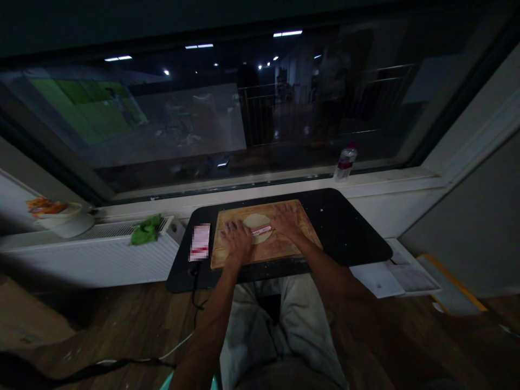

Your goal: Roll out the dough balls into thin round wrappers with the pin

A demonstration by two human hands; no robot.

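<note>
A round, flat piece of pale dough (255,219) lies on a wooden board (264,253). Across the dough runs a slim rod with a red and white band, seemingly a rolling pin (261,231). My left hand (237,238) rests over the rod's left end, its fingers stretched forward and spread. At the other end, my right hand (285,220) presses down with the palm, fingers also extended flat and apart. Both ends of the rod are hidden beneath my hands. The board sits on a small black table (349,233).
A phone (200,242) with a lit, blurred screen lies left of the board, near a black cable (194,290). A water bottle (345,162) stands on the windowsill. Green cloth (146,230) and a white bowl (67,221) are on the radiator (122,262). Papers (398,273) lie at right.
</note>
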